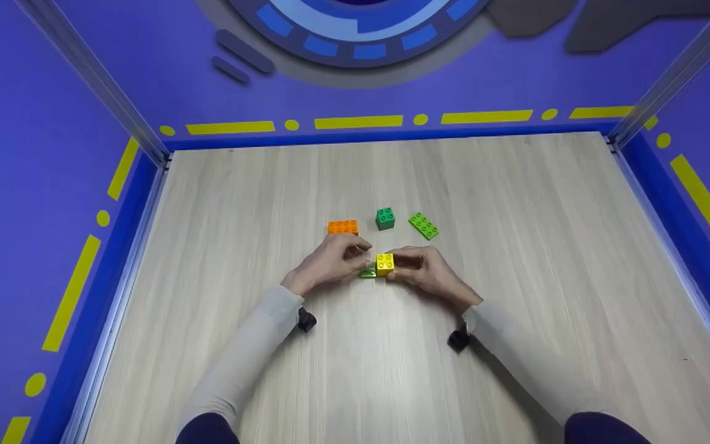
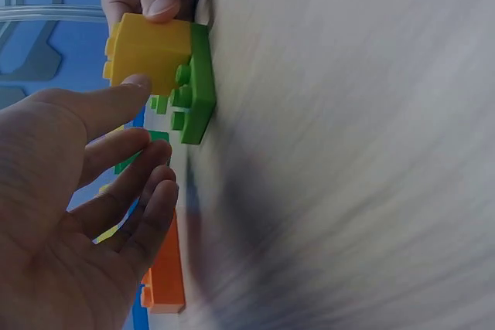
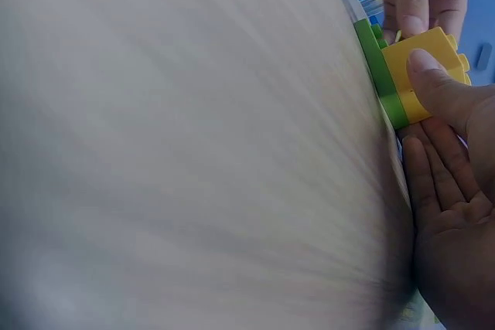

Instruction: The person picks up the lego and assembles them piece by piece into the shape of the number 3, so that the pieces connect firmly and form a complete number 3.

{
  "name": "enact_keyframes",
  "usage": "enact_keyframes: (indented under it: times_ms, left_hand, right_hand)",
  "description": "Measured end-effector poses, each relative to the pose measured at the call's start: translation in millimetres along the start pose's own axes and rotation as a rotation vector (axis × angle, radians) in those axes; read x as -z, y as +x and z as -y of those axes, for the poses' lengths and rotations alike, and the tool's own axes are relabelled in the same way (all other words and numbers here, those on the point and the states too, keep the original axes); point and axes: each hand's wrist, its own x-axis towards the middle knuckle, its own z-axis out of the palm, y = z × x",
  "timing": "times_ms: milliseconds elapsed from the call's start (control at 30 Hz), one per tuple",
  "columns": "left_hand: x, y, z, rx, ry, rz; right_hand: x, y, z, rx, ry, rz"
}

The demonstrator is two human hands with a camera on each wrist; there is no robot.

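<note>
Your right hand (image 1: 426, 271) pinches the yellow block (image 1: 384, 264) so it sits on the flat green block (image 1: 368, 272) in the middle of the tabletop (image 1: 515, 203). Your left hand (image 1: 330, 262) touches it with straight fingers to steady it.

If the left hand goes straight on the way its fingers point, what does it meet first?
Probably the yellow brick on the green plate; the left hand already touches it, and the right hand lies behind.

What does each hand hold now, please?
Left hand: touches the yellow brick with straight fingers, grips nothing.
Right hand: pinches the yellow brick.
</note>
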Motion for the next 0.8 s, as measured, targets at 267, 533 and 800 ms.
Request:
enact_keyframes:
  times_ms: [267, 533, 800]
  left_hand:
    - [14.2, 4.1, -0.5, -0.042, 0.045, -0.044]
    - [27.6, 10.2, 4.3, -0.078, 0.104, -0.131]
    - [33.8, 17.4, 16.2, -0.026, 0.102, -0.211]
  right_hand:
    - [0, 0, 0, -0.016, 0.003, 0.010]
    - [-1, -1, 2, -0.009, 0.016, 0.016]
    - [-1, 0, 3, -0.024, 0.010, 0.003]
